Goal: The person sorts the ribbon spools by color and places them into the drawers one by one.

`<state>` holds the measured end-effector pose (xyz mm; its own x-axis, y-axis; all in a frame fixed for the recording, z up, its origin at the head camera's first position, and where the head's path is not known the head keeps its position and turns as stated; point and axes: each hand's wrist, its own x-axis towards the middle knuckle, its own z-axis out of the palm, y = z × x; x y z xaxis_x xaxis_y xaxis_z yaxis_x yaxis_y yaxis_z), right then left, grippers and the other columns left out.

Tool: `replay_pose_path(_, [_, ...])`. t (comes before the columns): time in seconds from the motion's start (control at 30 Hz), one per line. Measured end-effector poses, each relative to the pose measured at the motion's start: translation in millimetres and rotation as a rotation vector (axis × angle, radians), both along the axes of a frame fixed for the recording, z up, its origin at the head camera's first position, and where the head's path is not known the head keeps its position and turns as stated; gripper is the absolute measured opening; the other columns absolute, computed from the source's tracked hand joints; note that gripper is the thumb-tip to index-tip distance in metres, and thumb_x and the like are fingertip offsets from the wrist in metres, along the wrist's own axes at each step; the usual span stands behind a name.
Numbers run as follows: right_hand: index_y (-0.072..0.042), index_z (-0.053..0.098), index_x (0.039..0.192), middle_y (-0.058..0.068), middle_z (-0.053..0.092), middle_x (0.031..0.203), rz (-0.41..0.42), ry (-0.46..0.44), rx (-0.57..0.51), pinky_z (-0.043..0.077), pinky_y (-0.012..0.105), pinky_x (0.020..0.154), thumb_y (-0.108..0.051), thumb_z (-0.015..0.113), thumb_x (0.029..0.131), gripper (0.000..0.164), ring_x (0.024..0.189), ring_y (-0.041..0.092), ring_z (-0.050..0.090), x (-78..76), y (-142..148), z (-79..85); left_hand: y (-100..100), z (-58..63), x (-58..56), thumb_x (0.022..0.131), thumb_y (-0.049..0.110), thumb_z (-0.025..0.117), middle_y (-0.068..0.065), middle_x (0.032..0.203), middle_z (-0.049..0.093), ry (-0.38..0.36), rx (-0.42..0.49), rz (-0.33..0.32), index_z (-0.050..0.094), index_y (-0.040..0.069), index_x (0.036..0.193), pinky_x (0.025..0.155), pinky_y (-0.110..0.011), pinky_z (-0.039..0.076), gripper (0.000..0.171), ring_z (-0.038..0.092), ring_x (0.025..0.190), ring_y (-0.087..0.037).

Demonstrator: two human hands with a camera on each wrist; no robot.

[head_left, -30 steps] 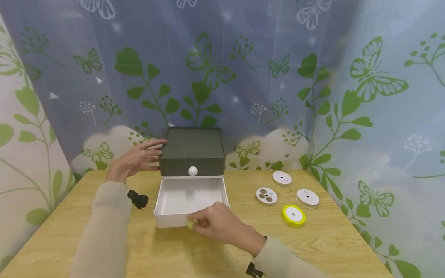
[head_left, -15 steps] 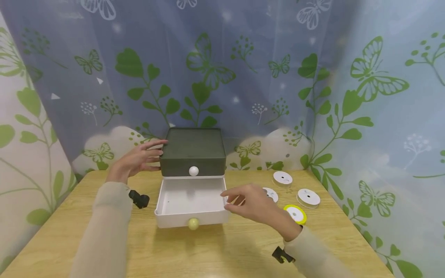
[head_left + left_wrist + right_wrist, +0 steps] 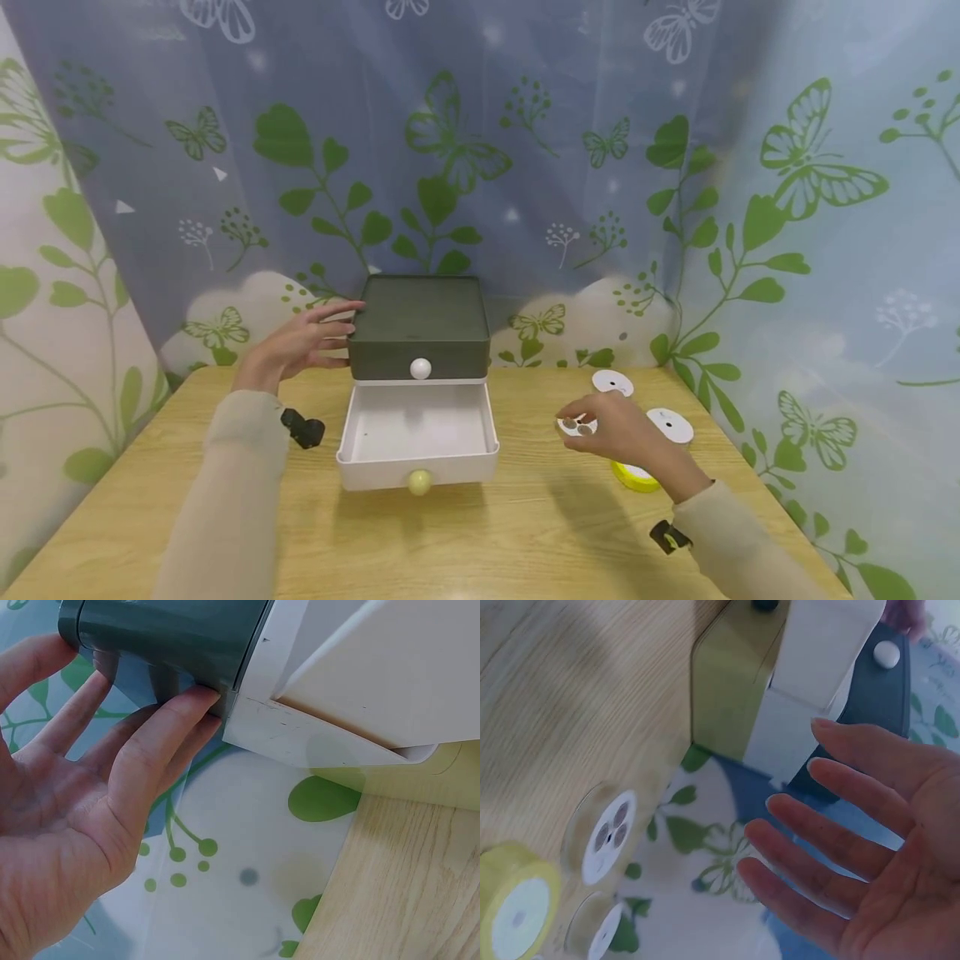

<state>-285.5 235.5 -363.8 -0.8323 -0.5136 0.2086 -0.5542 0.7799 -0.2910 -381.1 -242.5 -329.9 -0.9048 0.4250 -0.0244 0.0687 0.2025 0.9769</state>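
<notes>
A small desktop drawer cabinet [image 3: 420, 308] has a dark green upper part with a white knob [image 3: 421, 368]. Its white lower drawer [image 3: 416, 473] is pulled out, and a pale yellow-green knob [image 3: 420, 482] sits on the drawer front. With its fingertips, my left hand [image 3: 300, 346] touches the cabinet's left side; the left wrist view shows these fingers [image 3: 161, 742] extended against the green wall. My right hand [image 3: 618, 429] hovers at the white ribbon spool with brown dots [image 3: 576, 427], partly covering it. In the right wrist view the fingers are spread and hold nothing, apart from that spool [image 3: 609, 836].
Two more white spools [image 3: 612, 382] [image 3: 670, 426] and a yellow ribbon spool [image 3: 635, 477] lie around the right hand on the wooden table [image 3: 480, 542]. A patterned curtain [image 3: 525, 167] hangs behind the table and at its sides.
My right hand has let go of the lower drawer's knob and moved right to the spool with brown dots. The drawer stays pulled out; the left hand keeps its place on the cabinet.
</notes>
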Motion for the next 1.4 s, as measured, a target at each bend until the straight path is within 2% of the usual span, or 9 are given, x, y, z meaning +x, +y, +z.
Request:
replay_pose_path(0.23, [-0.008,0.079,0.116,0.014,0.076,0.120,-0.065,-0.085,0.034,0.062,0.048,0.082,-0.015,0.084,0.084,0.033,0.101,0.040,0.073,-9.1,30,-10.9,2,1.4,-2.1,0.108,0.026,0.056,-0.016,0.174,0.005,0.002,-0.001,0.008,0.022,0.015,0.166,0.117,-0.064,0.039,0.068,0.023,0.155,-0.049])
replay_pose_path(0.43, [-0.007,0.080,0.111,0.018,0.076,0.119,-0.060,-0.121,0.042,0.062,0.051,0.084,-0.010,0.088,0.079,0.033,0.102,0.045,0.072,-14.1,43,-22.8,2,1.1,-3.0,0.108,0.026,0.055,-0.016,0.174,0.003,0.008,-0.004,0.000,0.023,0.015,0.166,0.117,-0.064,0.040,0.066,0.018,0.156,-0.051])
replay_pose_path(0.73, [-0.003,0.079,0.110,0.020,0.075,0.120,-0.064,-0.173,0.061,0.061,0.051,0.083,-0.008,0.089,0.076,0.036,0.100,0.045,0.072,-17.0,57,-34.7,-1,-0.5,-4.2,0.108,0.025,0.055,-0.016,0.173,0.009,0.009,-0.010,0.012,0.027,0.016,0.164,0.107,-0.050,0.053,0.064,0.026,0.154,-0.050])
replay_pose_path(0.97, [-0.004,0.080,0.110,0.018,0.077,0.116,-0.052,-0.177,0.072,0.059,0.044,0.077,-0.007,0.090,0.074,0.037,0.096,0.037,0.069,-20.0,65,-42.9,-1,-0.3,-1.9,0.107,0.024,0.056,-0.017,0.173,0.008,0.008,-0.007,0.013,0.025,0.015,0.165,0.111,-0.056,0.048,0.066,0.025,0.154,-0.049])
replay_pose_path(1.17, [-0.001,0.080,0.108,0.018,0.078,0.111,-0.051,-0.165,0.096,0.059,0.054,0.089,-0.006,0.091,0.072,0.039,0.110,0.046,0.068,-19.8,70,-47.1,-1,-0.5,-0.7,0.107,0.024,0.056,-0.016,0.174,0.007,0.007,-0.006,0.018,0.024,0.014,0.165,0.114,-0.059,0.045,0.067,0.024,0.154,-0.049])
replay_pose_path(1.4, [-0.002,0.080,0.109,0.016,0.078,0.112,-0.100,-0.183,0.095,0.056,0.057,0.095,-0.007,0.093,0.067,0.043,0.115,0.046,0.067,-20.9,75,-51.9,-2,-1.6,-1.8,0.108,0.023,0.055,-0.016,0.173,0.008,0.014,-0.006,0.014,0.025,0.015,0.165,0.108,-0.051,0.052,0.065,0.028,0.153,-0.049])
